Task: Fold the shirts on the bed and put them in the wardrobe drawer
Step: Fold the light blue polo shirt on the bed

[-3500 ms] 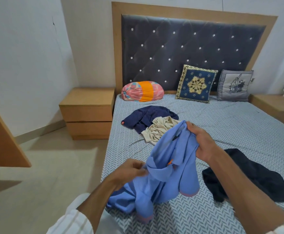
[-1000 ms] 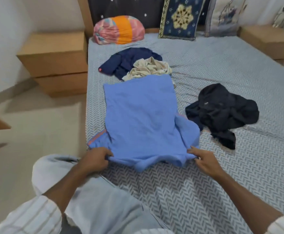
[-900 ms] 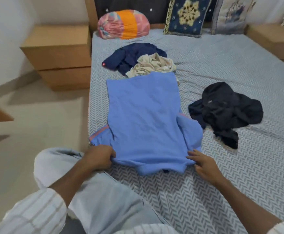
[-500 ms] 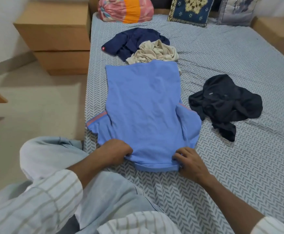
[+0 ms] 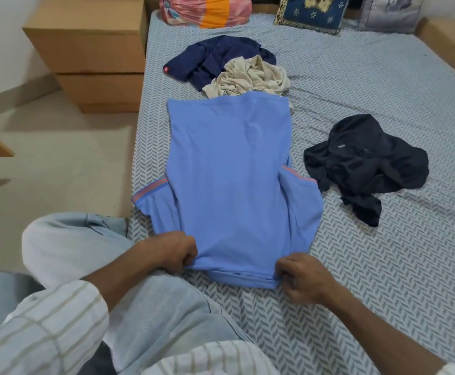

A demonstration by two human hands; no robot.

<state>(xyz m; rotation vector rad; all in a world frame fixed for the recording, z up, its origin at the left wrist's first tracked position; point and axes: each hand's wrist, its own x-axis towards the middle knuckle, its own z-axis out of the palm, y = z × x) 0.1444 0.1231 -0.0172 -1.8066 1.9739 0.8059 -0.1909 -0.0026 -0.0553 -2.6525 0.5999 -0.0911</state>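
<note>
currently you are at the first fold step: the blue shirt (image 5: 237, 180) lies spread flat on the bed (image 5: 383, 280), collar end toward you, hem end touching the beige shirt (image 5: 248, 77). no shirt is folded yet, and the wardrobe drawer is not in view.

working left to right:

1. the bedside cabinet (image 5: 91, 50) stands at the far left, beside the bed. it plays no part in this step.
2. your left hand (image 5: 172, 250) has its fingers curled and pinches the near edge of the blue shirt at its left shoulder. your knee in light trousers (image 5: 85, 244) sits just beside this hand, at the bed edge.
3. the left sleeve, with orange stripes, sticks out past the body of the blue shirt toward the bed edge.
4. your right hand (image 5: 302, 277) is likewise clamped on the near edge, at the collar's right side. the right sleeve bulges out above it.
5. the navy shirt (image 5: 215, 58) lies beyond the beige one, partly under it. the black shirt (image 5: 364, 166) lies crumpled to the right, just beside the right sleeve but apart from it.

next move, as judged from this layout: release the near edge once it lies straight, then turn each sleeve inward over the body. the left sleeve sits close to the bed edge, so lift it cleanly rather than drag it. keep the hem clear of the beige shirt when you fold lengthwise, or the two may bunch together. three further shirts remain after this one.
</note>
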